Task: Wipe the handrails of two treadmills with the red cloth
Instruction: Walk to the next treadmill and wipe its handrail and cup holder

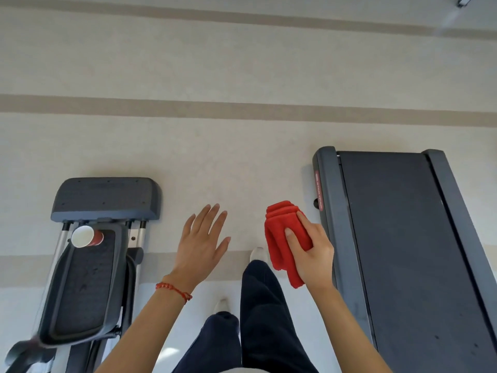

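Two hands up: my right hand [313,254] clamps red cloth [285,238], treadmill [398,251] just right, long axis running ahead; left hand [200,244] spread, empty.

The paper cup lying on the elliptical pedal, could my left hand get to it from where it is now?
Probably yes. The left hand is open and empty, and the red paper cup lies on its side on the pedal off to its left with only bare floor between them. It sits low, so bending down looks necessary.

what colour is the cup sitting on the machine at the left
Red outside, white inside: the cup lies tipped on the pedal. Head view.
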`<state>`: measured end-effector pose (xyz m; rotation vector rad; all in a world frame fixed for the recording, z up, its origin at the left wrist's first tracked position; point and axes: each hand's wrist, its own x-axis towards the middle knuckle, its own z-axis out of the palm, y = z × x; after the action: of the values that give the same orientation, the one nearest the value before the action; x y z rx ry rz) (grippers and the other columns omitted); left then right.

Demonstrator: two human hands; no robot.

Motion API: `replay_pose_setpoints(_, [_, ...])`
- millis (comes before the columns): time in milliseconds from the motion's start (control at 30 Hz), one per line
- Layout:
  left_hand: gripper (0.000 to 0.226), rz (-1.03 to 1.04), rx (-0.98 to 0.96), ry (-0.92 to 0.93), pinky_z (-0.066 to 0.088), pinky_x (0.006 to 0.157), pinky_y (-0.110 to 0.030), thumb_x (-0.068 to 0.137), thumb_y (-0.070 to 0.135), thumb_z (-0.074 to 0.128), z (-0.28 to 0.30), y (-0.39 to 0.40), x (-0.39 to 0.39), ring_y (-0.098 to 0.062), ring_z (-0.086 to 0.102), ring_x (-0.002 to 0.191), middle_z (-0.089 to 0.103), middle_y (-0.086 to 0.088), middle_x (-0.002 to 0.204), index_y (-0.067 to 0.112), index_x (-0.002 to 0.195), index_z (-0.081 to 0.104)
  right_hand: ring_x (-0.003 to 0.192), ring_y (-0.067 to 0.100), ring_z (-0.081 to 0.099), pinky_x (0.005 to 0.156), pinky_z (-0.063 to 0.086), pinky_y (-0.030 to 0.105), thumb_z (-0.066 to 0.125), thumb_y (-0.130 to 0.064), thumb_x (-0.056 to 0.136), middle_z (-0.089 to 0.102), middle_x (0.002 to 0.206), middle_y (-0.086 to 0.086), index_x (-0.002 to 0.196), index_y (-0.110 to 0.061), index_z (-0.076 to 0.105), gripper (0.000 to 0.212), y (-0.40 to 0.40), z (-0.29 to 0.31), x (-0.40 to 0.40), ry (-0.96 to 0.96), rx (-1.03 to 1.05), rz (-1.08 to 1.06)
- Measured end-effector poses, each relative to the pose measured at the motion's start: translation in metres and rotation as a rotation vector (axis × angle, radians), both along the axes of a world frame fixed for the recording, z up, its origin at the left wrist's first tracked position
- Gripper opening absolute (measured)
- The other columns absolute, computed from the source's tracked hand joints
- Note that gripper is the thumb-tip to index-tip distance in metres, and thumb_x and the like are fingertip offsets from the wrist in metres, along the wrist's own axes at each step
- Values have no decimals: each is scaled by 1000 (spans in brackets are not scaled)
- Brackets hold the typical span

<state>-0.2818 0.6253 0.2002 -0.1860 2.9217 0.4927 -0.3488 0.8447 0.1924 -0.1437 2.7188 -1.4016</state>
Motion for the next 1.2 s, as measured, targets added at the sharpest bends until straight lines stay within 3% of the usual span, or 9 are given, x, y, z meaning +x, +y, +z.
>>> replay_pose_setpoints(200, [69,47,-11,-29,42,94,-57,98,46,8,-4,-6,-89,-38,51,119,53,-20,130,1,125,53,84,7,57,72,43,14,58,-31,87,53,106,-6,128,-20,51,43,-9,-9,-103,-5,6,31])
replay_pose_setpoints(433, [72,82,-4,-63,42,93,-57,97,48,7,-10,-23,-180,-39,51,118,55,-21,129,1,124,55,83,3,55,69,41,10,59,-30,87,53,105,-7,128,-21,52,43,-31,-14,-201,-14,22,71])
replay_pose_setpoints(700, [70,10,-9,-8,43,92,-55,97,46,9,-19,-84,-307,-37,53,117,56,-20,127,1,122,56,84,0,54,69,40,8,58,-32,87,54,106,-7,129,-24,50,43,-89,-23,-302,-40,38,38])
replay_pose_setpoints(800, [69,-5,-12,4,43,93,-55,97,45,9,-17,-113,-353,-37,53,117,56,-19,127,2,123,56,86,8,56,70,45,14,57,-33,88,52,107,-7,129,-23,49,44,-118,-20,-342,-46,31,12])
replay_pose_setpoints(1000, [56,-3,-15,41,42,94,-54,90,39,31,-11,-162,-431,-37,51,119,55,-19,129,2,124,54,88,14,57,72,47,20,58,-32,88,54,109,-3,130,-22,49,44,-166,-13,-417,-41,18,-28])
replay_pose_setpoints(1200, [68,-12,5,23,44,94,-55,97,45,11,-7,-183,-500,-38,51,119,55,-21,128,0,123,55,86,11,57,69,45,15,56,-35,87,53,107,-6,130,-23,49,45,-182,-15,-481,-45,0,-56])
